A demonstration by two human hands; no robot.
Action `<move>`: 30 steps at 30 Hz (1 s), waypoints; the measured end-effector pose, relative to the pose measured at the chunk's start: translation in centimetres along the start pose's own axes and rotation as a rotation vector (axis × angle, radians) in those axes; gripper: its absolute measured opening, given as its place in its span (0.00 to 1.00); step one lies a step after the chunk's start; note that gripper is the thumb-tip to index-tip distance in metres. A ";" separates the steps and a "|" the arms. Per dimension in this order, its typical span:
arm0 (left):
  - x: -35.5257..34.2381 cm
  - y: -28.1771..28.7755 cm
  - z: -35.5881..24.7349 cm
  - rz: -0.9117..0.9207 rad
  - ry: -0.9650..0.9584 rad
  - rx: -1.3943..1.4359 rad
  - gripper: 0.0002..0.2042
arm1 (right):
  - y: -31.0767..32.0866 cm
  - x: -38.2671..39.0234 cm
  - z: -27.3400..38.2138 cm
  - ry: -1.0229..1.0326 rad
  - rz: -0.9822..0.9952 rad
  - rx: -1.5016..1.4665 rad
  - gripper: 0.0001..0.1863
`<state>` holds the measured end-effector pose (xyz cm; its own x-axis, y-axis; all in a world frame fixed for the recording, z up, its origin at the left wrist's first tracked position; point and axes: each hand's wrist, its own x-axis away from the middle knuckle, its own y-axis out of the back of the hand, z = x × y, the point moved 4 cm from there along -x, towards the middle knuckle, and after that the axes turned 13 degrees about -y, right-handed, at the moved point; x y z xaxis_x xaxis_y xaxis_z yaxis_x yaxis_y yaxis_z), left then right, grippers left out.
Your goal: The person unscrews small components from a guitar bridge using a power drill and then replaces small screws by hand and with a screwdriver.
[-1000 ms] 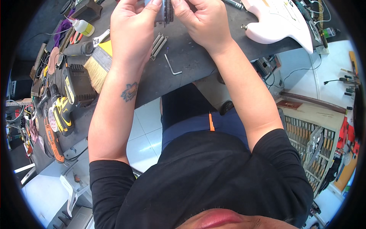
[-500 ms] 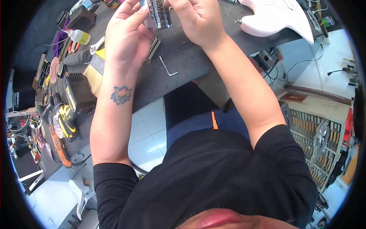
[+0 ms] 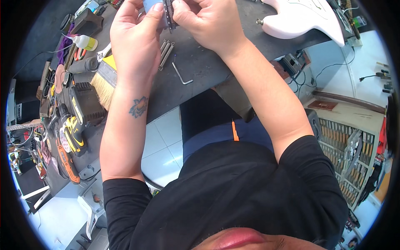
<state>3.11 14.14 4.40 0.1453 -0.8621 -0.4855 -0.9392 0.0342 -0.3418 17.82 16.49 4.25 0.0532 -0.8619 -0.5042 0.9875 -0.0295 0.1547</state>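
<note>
Both my hands are raised over the dark bench at the upper edge. A metal guitar bridge (image 3: 169, 16) stands between them, with its dark saddle row turned nearly edge-on. My left hand (image 3: 135, 35) is closed round its left side, the thumb pressed on a pale, flat bluish face. From the right, my right hand (image 3: 212, 25) pinches the bridge with thumb and curled fingers. The upper end is cut off by the picture's edge. Below lie several coil springs (image 3: 166, 54) and an L-shaped hex key (image 3: 182, 74), neither of them touched.
A white guitar body (image 3: 298, 21) rests at the upper right. Left of my forearm are a wide brush (image 3: 106, 81), a glue bottle (image 3: 86, 42), a yellow-black power drill (image 3: 73, 131) and an orange tool (image 3: 67, 162). A drawer rack (image 3: 348, 146) stands at the right.
The bridge has turned from showing its saddle face to a narrow edge and moved slightly up and left. My left forearm has rolled, and my right hand has shifted left.
</note>
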 end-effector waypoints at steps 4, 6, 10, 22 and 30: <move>0.1 -0.2 -0.2 0.044 -0.015 0.069 0.18 | -0.4 -0.2 -0.2 0.291 -0.041 0.059 0.07; 0.1 0.0 -0.2 0.058 -0.019 0.091 0.18 | -0.2 -0.1 -0.1 0.244 -0.051 0.010 0.07; 0.1 0.1 -0.1 0.017 0.000 0.051 0.18 | 0.1 0.2 1.0 -0.050 0.034 0.012 0.06; 0.2 0.1 -0.4 0.005 -0.038 -0.018 0.18 | -0.2 -0.1 -1.2 -0.256 0.277 -0.291 0.06; 0.3 -0.1 -0.5 -0.001 -0.135 -0.137 0.17 | -0.2 -0.2 -1.9 -0.347 0.352 -0.464 0.06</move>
<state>3.10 13.63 4.70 0.1781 -0.7861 -0.5918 -0.9712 -0.0437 -0.2341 17.85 17.61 2.69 0.4091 -0.8952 -0.1768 0.8855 0.4362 -0.1600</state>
